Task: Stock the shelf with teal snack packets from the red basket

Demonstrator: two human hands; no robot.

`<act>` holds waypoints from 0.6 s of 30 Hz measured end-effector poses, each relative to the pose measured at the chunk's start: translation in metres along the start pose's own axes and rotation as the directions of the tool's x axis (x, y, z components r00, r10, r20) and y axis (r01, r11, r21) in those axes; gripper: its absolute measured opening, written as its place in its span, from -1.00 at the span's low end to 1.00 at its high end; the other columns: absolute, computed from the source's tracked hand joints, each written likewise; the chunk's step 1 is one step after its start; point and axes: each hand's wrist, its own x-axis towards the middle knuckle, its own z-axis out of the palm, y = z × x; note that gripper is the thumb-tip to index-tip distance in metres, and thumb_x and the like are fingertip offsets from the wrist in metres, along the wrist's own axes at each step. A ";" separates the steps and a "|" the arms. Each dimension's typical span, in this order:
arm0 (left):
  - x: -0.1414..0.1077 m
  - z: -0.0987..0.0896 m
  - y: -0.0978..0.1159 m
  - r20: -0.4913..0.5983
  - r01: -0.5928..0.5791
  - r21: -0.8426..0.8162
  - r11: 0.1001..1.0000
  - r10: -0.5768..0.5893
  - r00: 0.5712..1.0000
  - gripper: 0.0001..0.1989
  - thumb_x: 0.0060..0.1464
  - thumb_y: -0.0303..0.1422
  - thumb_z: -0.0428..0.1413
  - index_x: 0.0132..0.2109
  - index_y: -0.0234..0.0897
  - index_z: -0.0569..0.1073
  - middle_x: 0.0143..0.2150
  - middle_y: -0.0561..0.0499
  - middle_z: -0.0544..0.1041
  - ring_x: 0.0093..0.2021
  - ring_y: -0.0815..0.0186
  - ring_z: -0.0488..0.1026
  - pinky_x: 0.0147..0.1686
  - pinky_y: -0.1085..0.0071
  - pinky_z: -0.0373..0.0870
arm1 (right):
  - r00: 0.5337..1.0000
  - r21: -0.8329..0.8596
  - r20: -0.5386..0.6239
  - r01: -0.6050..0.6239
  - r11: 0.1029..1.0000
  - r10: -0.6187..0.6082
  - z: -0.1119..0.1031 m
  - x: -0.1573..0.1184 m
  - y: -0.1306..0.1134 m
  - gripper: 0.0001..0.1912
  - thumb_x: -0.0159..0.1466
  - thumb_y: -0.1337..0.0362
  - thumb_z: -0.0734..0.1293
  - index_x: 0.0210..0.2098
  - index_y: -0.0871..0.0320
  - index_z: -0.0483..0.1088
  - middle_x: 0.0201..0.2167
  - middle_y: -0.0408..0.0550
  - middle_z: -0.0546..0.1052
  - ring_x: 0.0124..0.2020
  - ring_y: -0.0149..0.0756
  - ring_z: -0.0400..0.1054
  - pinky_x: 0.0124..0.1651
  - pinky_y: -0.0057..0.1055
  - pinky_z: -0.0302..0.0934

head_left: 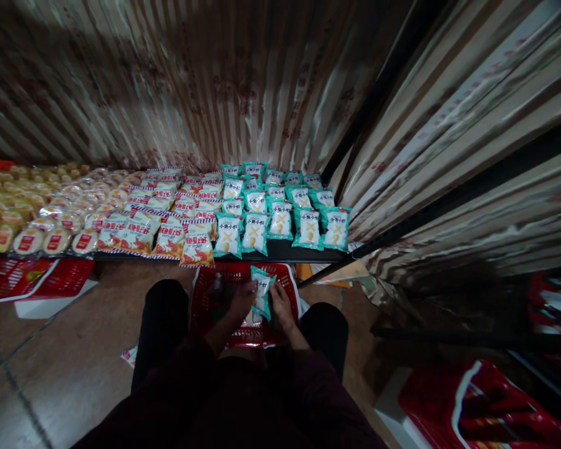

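Note:
Between my two hands is a small teal and white snack bag, upright over a red basket. My left hand grips the bag's left edge, and my right hand holds its right edge. The basket stands between my knees, with a few dim packages inside that I cannot make out. Just beyond it, rows of matching teal bags lie on a black shelf. Orange and white snack bags lie left of them.
Round wrapped cakes fill the shelf's left part. A black metal bar slants along the right. Striped sheeting hangs behind the shelf. Red bags stand at the lower right and at the left.

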 end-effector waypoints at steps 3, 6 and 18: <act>-0.007 -0.001 0.012 0.013 -0.098 0.078 0.992 0.097 0.995 -0.63 -0.10 -0.56 0.07 -0.11 -0.24 0.52 -0.13 -0.02 0.53 -0.08 0.25 0.46 0.02 0.24 0.39 | 1.000 0.068 -0.012 -0.003 0.998 0.004 -0.005 -0.006 -0.010 -0.46 0.06 -0.16 0.28 -0.17 0.11 0.46 -0.13 -0.03 0.55 -0.02 -0.14 0.36 0.03 -0.29 0.22; -0.014 -0.002 0.024 0.012 -0.194 0.141 0.971 0.194 0.981 -0.60 -0.12 -0.55 0.06 -0.10 -0.18 0.53 -0.10 -0.02 0.51 -0.02 0.23 0.42 0.09 0.20 0.33 | 1.000 0.138 0.007 -0.008 0.990 0.007 -0.006 -0.012 -0.018 -0.46 0.06 -0.14 0.29 -0.16 0.13 0.46 -0.12 -0.03 0.55 0.00 -0.13 0.36 0.02 -0.29 0.25; -0.036 0.001 0.042 -0.025 -0.369 0.261 0.892 0.388 0.921 -0.49 -0.03 -0.40 0.10 0.12 -0.33 0.36 0.09 -0.21 0.39 0.14 0.12 0.30 0.14 0.11 0.25 | 0.999 0.254 0.004 0.031 0.967 -0.033 -0.009 -0.023 -0.042 -0.44 0.07 -0.12 0.33 -0.09 0.14 0.45 0.01 -0.02 0.50 0.13 -0.10 0.28 0.14 -0.24 0.18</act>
